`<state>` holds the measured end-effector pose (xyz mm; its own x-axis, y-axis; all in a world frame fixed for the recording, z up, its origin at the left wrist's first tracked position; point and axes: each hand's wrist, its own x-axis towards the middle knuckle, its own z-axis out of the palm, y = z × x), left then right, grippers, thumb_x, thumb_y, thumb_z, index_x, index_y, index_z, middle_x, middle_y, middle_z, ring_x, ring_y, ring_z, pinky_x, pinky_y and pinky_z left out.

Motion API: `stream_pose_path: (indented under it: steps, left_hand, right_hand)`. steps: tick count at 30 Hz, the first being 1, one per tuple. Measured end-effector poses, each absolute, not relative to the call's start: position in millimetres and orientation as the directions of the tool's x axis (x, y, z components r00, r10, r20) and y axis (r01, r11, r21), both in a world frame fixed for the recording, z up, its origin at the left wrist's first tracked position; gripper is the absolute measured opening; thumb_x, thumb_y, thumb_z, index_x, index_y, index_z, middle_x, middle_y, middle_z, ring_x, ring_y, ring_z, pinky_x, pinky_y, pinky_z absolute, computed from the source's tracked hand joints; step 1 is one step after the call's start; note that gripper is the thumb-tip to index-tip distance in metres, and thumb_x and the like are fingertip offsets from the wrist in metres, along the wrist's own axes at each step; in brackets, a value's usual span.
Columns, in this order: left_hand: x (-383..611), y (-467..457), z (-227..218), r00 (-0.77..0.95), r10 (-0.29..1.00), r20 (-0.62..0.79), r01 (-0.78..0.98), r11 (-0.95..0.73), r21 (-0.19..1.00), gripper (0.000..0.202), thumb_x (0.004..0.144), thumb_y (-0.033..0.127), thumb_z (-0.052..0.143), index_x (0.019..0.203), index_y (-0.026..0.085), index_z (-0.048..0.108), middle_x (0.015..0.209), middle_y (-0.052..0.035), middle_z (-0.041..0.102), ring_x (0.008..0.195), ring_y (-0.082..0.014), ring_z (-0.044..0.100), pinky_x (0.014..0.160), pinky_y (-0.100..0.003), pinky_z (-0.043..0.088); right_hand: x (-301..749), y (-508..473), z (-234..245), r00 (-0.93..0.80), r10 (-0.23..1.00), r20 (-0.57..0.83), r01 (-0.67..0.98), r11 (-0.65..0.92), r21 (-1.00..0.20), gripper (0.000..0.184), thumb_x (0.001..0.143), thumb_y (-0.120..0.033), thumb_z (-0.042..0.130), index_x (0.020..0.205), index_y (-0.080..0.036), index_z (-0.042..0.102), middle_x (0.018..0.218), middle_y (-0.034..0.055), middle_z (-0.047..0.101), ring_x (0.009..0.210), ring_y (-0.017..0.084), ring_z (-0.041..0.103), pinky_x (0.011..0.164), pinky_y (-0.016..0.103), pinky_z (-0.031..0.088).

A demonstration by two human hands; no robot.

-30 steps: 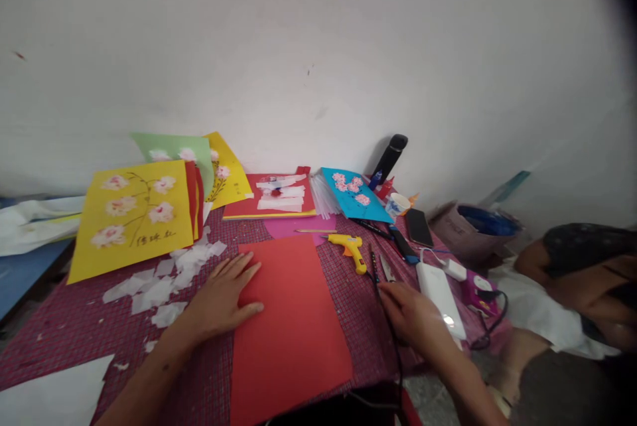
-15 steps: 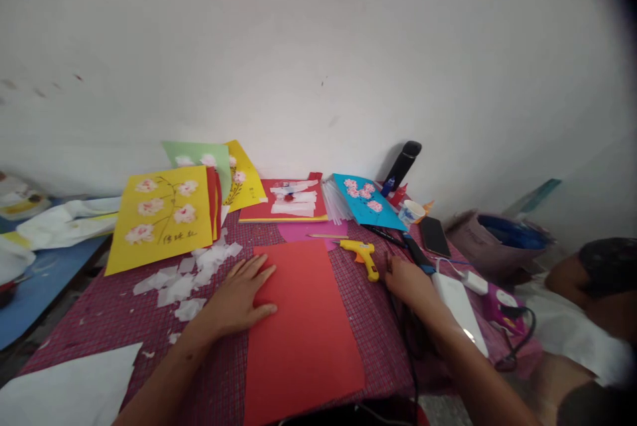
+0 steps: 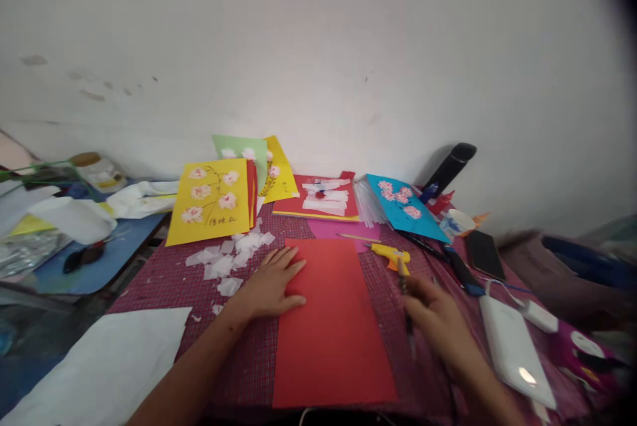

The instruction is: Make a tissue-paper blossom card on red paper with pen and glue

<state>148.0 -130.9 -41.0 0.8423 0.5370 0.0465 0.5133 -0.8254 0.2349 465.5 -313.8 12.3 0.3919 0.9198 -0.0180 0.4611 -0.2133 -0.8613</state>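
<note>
My left hand (image 3: pixel 275 286) lies flat with spread fingers on the left edge of a red sheet of paper (image 3: pixel 333 326). Right of the sheet, my right hand (image 3: pixel 432 312) is closed around a slim dark pen-like stick (image 3: pixel 409 323); blur hides its exact kind. That stick is held over the checked tablecloth, its lower end pointing toward me. Just beyond the right hand lies a yellow glue gun (image 3: pixel 391 255), its handle partly hidden by the stick and fingers. Torn white tissue pieces (image 3: pixel 219 265) are scattered left of my left hand.
Flower pictures on yellow (image 3: pixel 209 204) and blue card (image 3: pixel 405 207) stand at the back. A pencil (image 3: pixel 358 238) lies beyond the red sheet. To the right are a paper cup (image 3: pixel 456 223), a phone (image 3: pixel 485 255), a white power bank (image 3: pixel 517 350) and a purple power strip (image 3: pixel 580 353).
My right hand has moved toward me from beside the glue gun, and the pen-like stick now shows in it. My left hand stays on the red sheet. The view has turned left.
</note>
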Motion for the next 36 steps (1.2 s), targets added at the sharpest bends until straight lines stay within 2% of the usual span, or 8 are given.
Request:
stream_pose_path:
  steps: [4,9,17,20,23,28,33,36]
  left_hand:
    - [149,-134,-36,0.836,0.547,0.034,0.524,-0.816,0.244,0.083,0.083,0.066,0.064,0.151,0.023,0.044,0.162,-0.0156,0.032,0.151,-0.0334,0.025,0.123,-0.052,0.019]
    - [149,-136,-35,0.834,0.549,0.054,0.516,-0.811,0.274,0.083,0.081,0.063,0.067,0.150,0.023,0.045,0.162,-0.0164,0.031,0.151,-0.0352,0.025,0.123,-0.054,0.019]
    - [148,-137,-33,0.826,0.554,0.108,0.495,-0.803,0.331,0.082,0.080,0.061,0.071,0.148,0.022,0.047,0.160,-0.0164,0.035,0.149,-0.0368,0.028,0.121,-0.055,0.022]
    - [152,-136,-26,0.821,0.540,0.188,0.459,-0.818,0.347,0.054,0.090,0.045,0.064,0.138,0.022,0.056,0.151,-0.0134,0.048,0.142,-0.0314,0.039,0.120,-0.051,0.025]
    - [155,-133,-23,0.820,0.514,0.250,0.417,-0.837,0.353,0.025,0.095,0.018,0.048,0.109,0.020,0.068,0.130,-0.0101,0.063,0.125,-0.0249,0.054,0.113,-0.044,0.035]
    - [156,-127,-30,0.817,0.523,0.244,0.430,-0.834,0.347,0.023,0.090,0.010,0.044,0.091,0.018,0.066,0.095,-0.0090,0.069,0.096,-0.0238,0.059,0.099,-0.044,0.044]
    - [157,-129,-31,0.819,0.511,0.263,0.409,-0.840,0.357,0.026,0.092,0.012,0.043,0.100,0.019,0.067,0.099,-0.0093,0.069,0.101,-0.0253,0.059,0.098,-0.044,0.043]
    - [161,-135,-30,0.777,0.558,0.291,0.394,-0.791,0.467,0.027,0.095,0.017,0.044,0.105,0.020,0.068,0.097,-0.0087,0.070,0.099,-0.0244,0.061,0.095,-0.042,0.045]
  right_hand:
    - [402,-300,-9,0.175,0.984,-0.043,0.390,-0.109,-0.914,0.017,0.087,-0.032,0.051,0.080,-0.020,0.060,0.074,-0.0001,0.061,0.068,0.017,0.056,0.061,0.026,0.044]
    - [384,-269,-23,0.164,0.986,0.042,0.369,-0.022,-0.929,0.024,0.093,-0.038,0.051,0.079,-0.021,0.060,0.072,0.0000,0.059,0.066,0.018,0.055,0.061,0.027,0.046]
    - [390,-266,-48,0.300,0.946,0.125,0.396,-0.005,-0.918,0.031,0.092,-0.043,0.057,0.109,-0.020,0.069,0.101,0.0079,0.073,0.093,0.026,0.068,0.080,0.033,0.055]
    - [394,-270,-53,0.328,0.939,0.108,0.399,-0.034,-0.916,0.031,0.092,-0.043,0.057,0.112,-0.021,0.069,0.107,0.0089,0.073,0.096,0.027,0.068,0.080,0.034,0.056]
    - [394,-272,-52,0.335,0.936,0.110,0.400,-0.036,-0.916,0.031,0.093,-0.041,0.057,0.114,-0.022,0.068,0.109,0.0087,0.073,0.100,0.027,0.068,0.083,0.035,0.056]
    - [389,-272,-46,0.300,0.947,0.119,0.418,-0.018,-0.908,0.029,0.095,-0.038,0.054,0.115,-0.022,0.068,0.105,0.0078,0.072,0.098,0.026,0.066,0.085,0.036,0.053]
    - [387,-272,-41,0.293,0.950,0.107,0.413,-0.025,-0.910,0.029,0.096,-0.039,0.053,0.114,-0.021,0.067,0.099,0.0062,0.071,0.094,0.025,0.065,0.078,0.032,0.052]
    - [387,-273,-42,0.278,0.955,0.107,0.385,-0.008,-0.923,0.028,0.096,-0.041,0.052,0.109,-0.021,0.067,0.095,0.0060,0.070,0.090,0.024,0.064,0.075,0.031,0.051]
